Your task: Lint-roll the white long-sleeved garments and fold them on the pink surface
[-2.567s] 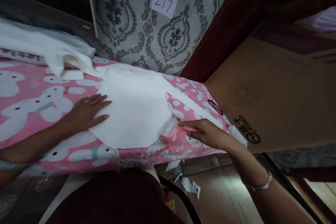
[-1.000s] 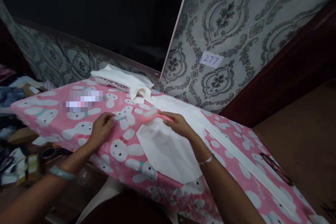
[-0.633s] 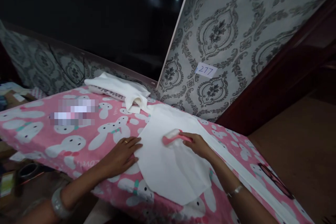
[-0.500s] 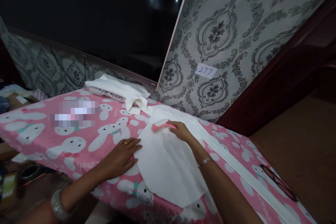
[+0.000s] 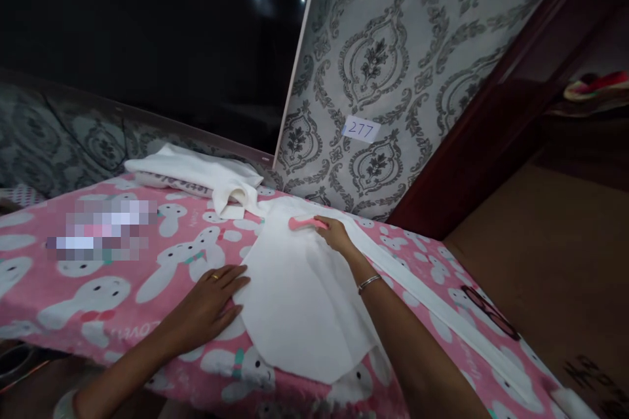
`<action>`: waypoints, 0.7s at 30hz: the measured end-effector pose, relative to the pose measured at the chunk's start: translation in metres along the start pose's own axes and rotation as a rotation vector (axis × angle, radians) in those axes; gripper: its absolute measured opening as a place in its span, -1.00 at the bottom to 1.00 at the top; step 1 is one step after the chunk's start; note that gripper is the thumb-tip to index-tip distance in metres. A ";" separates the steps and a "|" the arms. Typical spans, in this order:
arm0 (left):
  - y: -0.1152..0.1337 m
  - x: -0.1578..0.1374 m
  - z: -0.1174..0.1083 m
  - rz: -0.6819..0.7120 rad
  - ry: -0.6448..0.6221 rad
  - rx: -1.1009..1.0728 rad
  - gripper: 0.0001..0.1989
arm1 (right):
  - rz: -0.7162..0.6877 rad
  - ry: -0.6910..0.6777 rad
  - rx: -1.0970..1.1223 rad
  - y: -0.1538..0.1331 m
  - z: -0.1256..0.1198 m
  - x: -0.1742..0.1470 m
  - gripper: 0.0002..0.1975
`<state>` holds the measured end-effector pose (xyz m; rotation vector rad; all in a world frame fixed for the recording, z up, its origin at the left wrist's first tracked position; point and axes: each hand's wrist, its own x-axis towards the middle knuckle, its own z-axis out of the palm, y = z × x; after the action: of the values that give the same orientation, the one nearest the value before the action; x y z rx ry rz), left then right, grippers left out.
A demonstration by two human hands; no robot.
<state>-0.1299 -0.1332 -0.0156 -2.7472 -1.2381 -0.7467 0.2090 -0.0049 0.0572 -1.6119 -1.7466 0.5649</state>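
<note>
A white garment [image 5: 299,301] lies spread over the pink bunny-print cloth [image 5: 171,288] on the table. One long white sleeve or strip reaches toward the lower right, and a bunched sleeve [image 5: 230,203] rests at the back. My right hand [image 5: 337,236] grips the handle of a pink lint roller [image 5: 302,224] against the garment's upper part. Its working face is hard to make out. My left hand [image 5: 216,301] lies flat, fingers apart, with its fingertips at the garment's left edge.
Behind the garment sits a folded white and grey bundle [image 5: 191,170] with printed letters. Dark-framed glasses [image 5: 491,313] lie near the right edge. A large TV screen [image 5: 147,46] and a patterned wall with a "277" paper [image 5: 362,129] stand behind. A pixelated patch covers something at left.
The view has turned to the right, so everything sits further left. My right hand has moved the lint roller slightly up the garment. My left hand stays at its edge.
</note>
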 end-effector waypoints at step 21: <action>-0.009 -0.002 0.012 -0.003 -0.001 0.006 -0.53 | 0.089 -0.177 -0.247 0.027 -0.147 -0.148 -0.51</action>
<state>-0.1329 -0.1261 -0.0286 -2.7418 -1.2425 -0.7412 0.3344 -0.1661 0.1088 -1.8658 -1.9442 0.5656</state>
